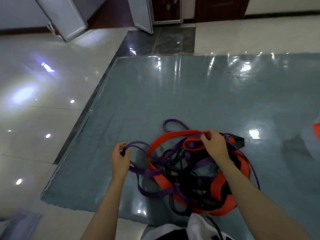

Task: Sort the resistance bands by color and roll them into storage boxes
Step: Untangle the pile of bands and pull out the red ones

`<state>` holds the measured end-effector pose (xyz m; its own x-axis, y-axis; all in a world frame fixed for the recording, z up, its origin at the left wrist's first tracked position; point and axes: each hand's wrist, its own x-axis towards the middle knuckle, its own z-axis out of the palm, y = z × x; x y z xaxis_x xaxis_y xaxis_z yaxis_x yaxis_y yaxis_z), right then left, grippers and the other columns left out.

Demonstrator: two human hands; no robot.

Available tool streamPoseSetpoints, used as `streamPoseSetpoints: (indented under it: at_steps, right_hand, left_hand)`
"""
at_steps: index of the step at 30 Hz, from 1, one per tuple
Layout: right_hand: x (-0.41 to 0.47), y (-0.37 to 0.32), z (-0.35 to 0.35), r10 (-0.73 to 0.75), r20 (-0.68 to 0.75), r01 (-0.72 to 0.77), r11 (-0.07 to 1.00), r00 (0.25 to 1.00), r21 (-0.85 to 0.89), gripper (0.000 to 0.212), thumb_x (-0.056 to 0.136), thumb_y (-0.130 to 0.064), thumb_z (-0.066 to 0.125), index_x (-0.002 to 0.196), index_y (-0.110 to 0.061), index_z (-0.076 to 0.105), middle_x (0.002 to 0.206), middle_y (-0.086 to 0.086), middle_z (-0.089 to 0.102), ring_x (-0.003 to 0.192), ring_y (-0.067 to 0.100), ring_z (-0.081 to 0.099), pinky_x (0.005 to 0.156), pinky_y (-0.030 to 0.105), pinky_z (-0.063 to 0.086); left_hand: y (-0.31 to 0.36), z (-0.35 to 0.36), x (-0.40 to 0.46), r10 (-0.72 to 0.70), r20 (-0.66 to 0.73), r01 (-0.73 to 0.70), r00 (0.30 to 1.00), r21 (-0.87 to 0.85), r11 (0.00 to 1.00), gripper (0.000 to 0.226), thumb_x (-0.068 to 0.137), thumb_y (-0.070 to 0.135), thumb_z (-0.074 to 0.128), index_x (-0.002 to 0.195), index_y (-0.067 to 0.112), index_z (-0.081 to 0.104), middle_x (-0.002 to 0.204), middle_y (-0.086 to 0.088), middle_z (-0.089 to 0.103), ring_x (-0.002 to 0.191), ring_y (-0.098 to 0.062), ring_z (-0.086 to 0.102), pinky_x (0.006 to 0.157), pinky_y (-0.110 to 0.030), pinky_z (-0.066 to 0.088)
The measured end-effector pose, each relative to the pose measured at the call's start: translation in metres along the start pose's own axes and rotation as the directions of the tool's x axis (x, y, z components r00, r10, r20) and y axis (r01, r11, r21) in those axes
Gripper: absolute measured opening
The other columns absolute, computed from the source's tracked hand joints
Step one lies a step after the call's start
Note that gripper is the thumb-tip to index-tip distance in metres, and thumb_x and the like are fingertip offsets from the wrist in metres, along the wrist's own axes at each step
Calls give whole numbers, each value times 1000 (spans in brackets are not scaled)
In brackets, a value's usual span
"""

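Note:
A tangled heap of resistance bands lies on a shiny grey-blue mat (173,87). It holds wide red bands (161,181), narrow purple bands (149,172) and thin black bands (180,163), all wound through one another. At the heap's left edge, my left hand (120,157) grips a loop of purple band. My right hand (213,144) pinches a purple band where it crosses a red one at the top of the heap. No storage box can be clearly made out.
Glossy white floor tiles (34,118) surround the mat on the left. A red object (316,130) shows at the right edge. Grey panels (64,16) and a dark door stand at the back. My white and black clothing (190,229) fills the bottom.

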<state>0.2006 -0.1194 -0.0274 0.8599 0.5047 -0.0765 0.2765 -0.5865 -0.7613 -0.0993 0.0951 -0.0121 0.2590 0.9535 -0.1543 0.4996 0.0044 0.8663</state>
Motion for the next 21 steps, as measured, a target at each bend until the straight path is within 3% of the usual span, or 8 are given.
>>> streamPoseSetpoints:
  at_steps: [3,6,8,11,13,15,18,21]
  right_hand:
    - [-22,-4,-2,-83,28,80,994,996,79,15,95,-18,76,108,-13,72,104,4,70,99,27,69,90,42,56]
    - [-41,-9,-4,-173,47,167,979,984,116,22,94,-11,76,116,-11,72,112,7,68,103,29,69,96,48,56]
    - [-52,-12,-2,-204,61,200,977,977,67,33,94,-6,73,126,-11,70,131,11,64,124,33,62,107,48,51]
    - [-69,-23,3,-256,28,256,967,966,-8,39,93,-5,73,131,-11,69,155,15,48,147,31,42,120,45,39]
    - [-79,-34,8,-344,43,341,938,938,63,33,92,-5,74,124,-10,72,140,11,60,136,30,54,115,43,44]
    - [-91,-46,16,-399,165,369,911,902,184,31,93,-12,77,124,-12,71,125,5,65,121,25,64,104,38,50]
    - [-108,-68,30,-341,407,197,914,847,355,53,91,-39,80,139,-27,61,135,-9,62,118,9,64,96,26,54]
    - [-119,-88,45,-277,391,42,857,878,513,55,86,-43,85,135,-40,59,127,-15,66,101,5,72,90,24,59]
  left_hand:
    - [12,-6,-13,-26,-1,26,1000,-114,993,37,94,-1,71,128,14,62,124,-11,67,104,-42,70,93,-57,59]
    - [26,-8,-20,-36,53,45,998,-170,984,39,90,3,80,124,13,64,122,-13,69,100,-34,72,81,-42,62]
    - [39,-5,-25,-48,112,70,993,-199,978,35,90,4,81,119,15,65,119,-13,71,93,-22,71,69,-26,58]
    - [61,4,-36,-4,203,49,979,-219,975,33,89,2,82,117,10,68,115,-14,72,86,-17,70,63,-20,58]
    - [74,11,-44,54,232,-2,971,-222,975,35,88,0,81,119,7,68,113,-13,72,90,-21,71,66,-21,60]
    - [84,18,-51,93,245,-35,965,-228,973,33,89,1,81,118,8,69,113,-10,73,91,-23,72,69,-25,61]
    - [92,24,-58,106,255,-39,961,-255,966,31,90,6,82,118,12,70,112,-2,72,90,-17,73,72,-27,62]
    - [95,23,-62,102,274,-14,956,-304,952,29,89,6,83,113,18,72,110,1,74,91,-12,75,70,-21,60]
